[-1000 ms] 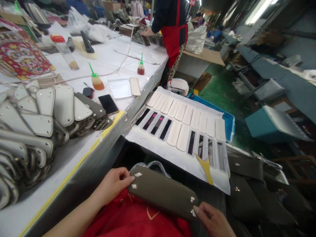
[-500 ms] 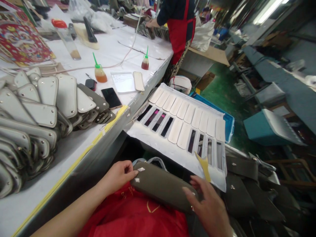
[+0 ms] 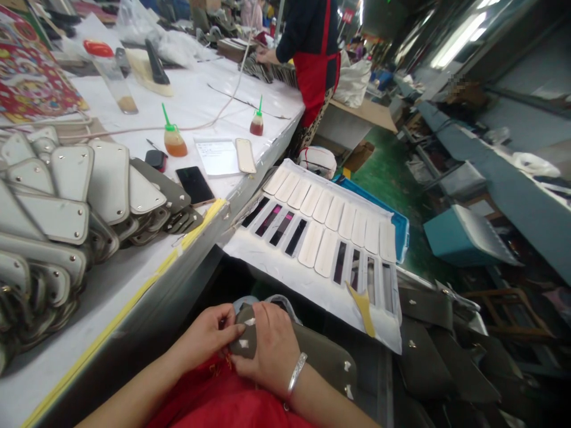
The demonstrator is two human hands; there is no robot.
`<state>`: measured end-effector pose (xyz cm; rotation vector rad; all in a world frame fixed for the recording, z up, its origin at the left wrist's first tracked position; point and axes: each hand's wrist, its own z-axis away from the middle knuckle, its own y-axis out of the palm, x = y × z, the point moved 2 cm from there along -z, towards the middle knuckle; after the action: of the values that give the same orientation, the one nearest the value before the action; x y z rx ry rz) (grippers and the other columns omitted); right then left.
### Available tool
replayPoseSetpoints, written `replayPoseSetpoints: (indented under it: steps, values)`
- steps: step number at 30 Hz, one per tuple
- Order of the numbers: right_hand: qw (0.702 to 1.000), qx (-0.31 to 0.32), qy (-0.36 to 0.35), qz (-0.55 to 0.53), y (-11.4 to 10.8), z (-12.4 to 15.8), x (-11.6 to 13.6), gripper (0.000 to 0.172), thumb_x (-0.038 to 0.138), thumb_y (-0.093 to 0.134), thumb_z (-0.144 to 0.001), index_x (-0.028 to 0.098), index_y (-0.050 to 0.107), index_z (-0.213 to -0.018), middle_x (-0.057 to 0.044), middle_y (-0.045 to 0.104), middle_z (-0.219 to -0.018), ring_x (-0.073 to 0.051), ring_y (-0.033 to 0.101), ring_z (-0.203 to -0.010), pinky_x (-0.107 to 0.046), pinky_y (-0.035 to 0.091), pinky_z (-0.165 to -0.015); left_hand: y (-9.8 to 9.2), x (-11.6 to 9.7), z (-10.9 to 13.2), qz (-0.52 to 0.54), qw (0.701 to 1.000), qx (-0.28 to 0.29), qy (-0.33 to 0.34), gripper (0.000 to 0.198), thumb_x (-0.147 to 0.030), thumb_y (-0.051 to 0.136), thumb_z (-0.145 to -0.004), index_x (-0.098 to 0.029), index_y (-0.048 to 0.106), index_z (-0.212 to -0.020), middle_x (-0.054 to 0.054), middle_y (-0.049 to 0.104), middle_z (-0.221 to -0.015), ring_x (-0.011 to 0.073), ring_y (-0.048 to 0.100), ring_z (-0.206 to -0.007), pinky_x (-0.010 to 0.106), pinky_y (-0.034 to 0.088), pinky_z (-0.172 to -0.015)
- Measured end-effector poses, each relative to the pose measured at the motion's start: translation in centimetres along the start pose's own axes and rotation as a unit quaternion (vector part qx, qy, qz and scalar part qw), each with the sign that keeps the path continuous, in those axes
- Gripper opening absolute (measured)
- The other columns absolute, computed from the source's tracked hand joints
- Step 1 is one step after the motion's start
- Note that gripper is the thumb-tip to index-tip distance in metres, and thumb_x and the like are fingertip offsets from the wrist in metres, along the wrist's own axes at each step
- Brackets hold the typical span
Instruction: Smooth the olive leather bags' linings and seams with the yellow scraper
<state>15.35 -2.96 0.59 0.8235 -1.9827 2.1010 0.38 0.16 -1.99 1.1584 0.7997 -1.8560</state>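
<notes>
A dark olive-grey panel [image 3: 323, 353] with rounded corners lies across my lap, small whitish tabs showing near its corners. My left hand [image 3: 209, 330] pinches its left end between thumb and fingers. Over the same end is my right hand [image 3: 270, 342], its fingers across the upper edge and its thumb by the lower one. A bracelet is on the right wrist. The panel's underside and the right fingertips are hidden. Just beyond the hands, a white slotted board [image 3: 276, 270] carries cream strips in some slots, with a yellow forked piece [image 3: 362, 309] on its near edge.
Pale panels with metal studs [image 3: 109, 178] are heaped on the left table. Farther back are two green-tipped bottles [image 3: 175, 141], a phone [image 3: 195, 184] and a paper [image 3: 216, 157]. More dark panels [image 3: 423, 356] lie at right. A person in a red apron [image 3: 314, 77] stands beyond.
My right hand has moved left from the panel's right end to its left end, beside my left hand. The left hand still pinches that end. The view has shifted slightly.
</notes>
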Motion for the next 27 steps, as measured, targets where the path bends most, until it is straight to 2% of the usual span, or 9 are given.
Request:
replayPoseSetpoints:
  steps: [4, 13, 17, 22, 27]
  values:
    - [1.0, -0.005, 0.01, 0.007, 0.4, -0.4, 0.1, 0.07, 0.052, 0.06, -0.059, 0.009, 0.047, -0.113, -0.015, 0.052, -0.106, -0.029, 0.045, -0.099, -0.044, 0.034, -0.09, -0.1, 0.3, -0.3, 0.004, 1.0, 0.007, 0.013, 0.029, -0.033, 0.056, -0.073, -0.018, 0.036, -0.059, -0.007, 0.037, -0.056, 0.0086, 0.034, -0.054, 0.019, 0.03, -0.049]
    - [1.0, 0.0, 0.005, 0.022, 0.8, -0.2, -0.1, 0.071, 0.056, 0.059, -0.06, 0.011, 0.047, -0.114, -0.015, 0.051, -0.11, -0.029, 0.046, -0.101, -0.044, 0.032, -0.091, -0.5, 0.6, -0.4, -0.005, 0.998, 0.051, 0.046, 0.026, -0.028, 0.055, -0.074, -0.019, 0.034, -0.061, -0.008, 0.036, -0.056, 0.0085, 0.032, -0.054, 0.02, 0.028, -0.049]
    - [0.999, 0.019, -0.006, 0.032, 0.5, 0.0, -0.1, 0.077, 0.058, 0.06, -0.061, 0.009, 0.044, -0.119, -0.016, 0.051, -0.114, -0.03, 0.044, -0.105, -0.044, 0.031, -0.093, -0.5, 0.6, -0.2, -0.052, 0.996, 0.04, 0.058, 0.023, -0.023, 0.053, -0.074, -0.019, 0.035, -0.062, -0.007, 0.037, -0.058, 0.009, 0.033, -0.056, 0.02, 0.029, -0.051]
    - [0.996, 0.034, -0.044, 0.066, 0.9, 0.2, 0.0, 0.091, 0.067, 0.052, -0.066, 0.007, 0.033, -0.131, -0.019, 0.043, -0.128, -0.033, 0.037, -0.115, -0.049, 0.026, -0.097, -0.4, 0.6, 0.0, -0.082, 0.994, 0.031, 0.067, 0.022, -0.021, 0.053, -0.074, -0.019, 0.034, -0.062, -0.008, 0.037, -0.058, 0.0091, 0.033, -0.056, 0.02, 0.03, -0.051]
    - [0.995, 0.052, -0.011, 0.08, 1.4, -0.5, 0.5, 0.088, 0.065, 0.052, -0.067, 0.004, 0.038, -0.128, -0.022, 0.045, -0.124, -0.036, 0.041, -0.109, -0.053, 0.029, -0.094, -0.3, 0.7, 0.0, -0.079, 0.994, 0.013, 0.07, 0.022, -0.021, 0.052, -0.075, -0.019, 0.035, -0.062, -0.008, 0.038, -0.057, 0.008, 0.038, -0.054, 0.019, 0.031, -0.05]
